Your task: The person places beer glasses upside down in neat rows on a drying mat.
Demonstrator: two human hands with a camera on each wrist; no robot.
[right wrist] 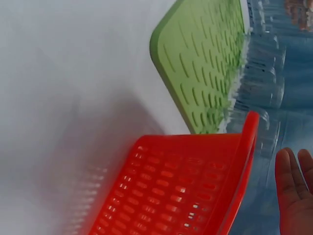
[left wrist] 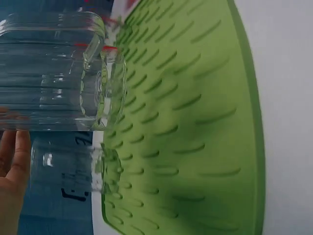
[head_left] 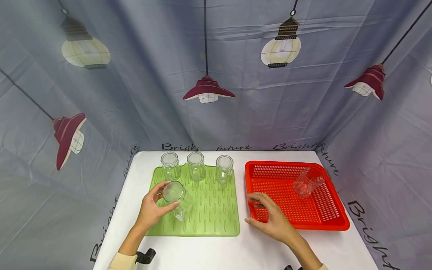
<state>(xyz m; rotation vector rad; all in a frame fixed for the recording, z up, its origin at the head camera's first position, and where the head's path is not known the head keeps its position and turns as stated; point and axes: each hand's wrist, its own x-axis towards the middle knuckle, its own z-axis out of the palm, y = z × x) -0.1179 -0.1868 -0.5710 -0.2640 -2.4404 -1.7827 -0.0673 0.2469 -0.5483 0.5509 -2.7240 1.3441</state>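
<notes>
My left hand grips a clear glass mug near its upper end, thumb on one side and fingers on the other. The mug is over the left part of a green ridged mat, its handle towards the front. In the left wrist view, the lower end of the mug is close to the mat; whether they touch I cannot tell. My right hand holds nothing, its fingers apart from the thumb, beside the left rim of a red basket. Another clear glass mug lies tilted in the basket's right part.
Three clear glass mugs stand in a row along the mat's back edge: a left one, a middle one and a right one. A white table lies under everything, with a grey patterned curtain behind it.
</notes>
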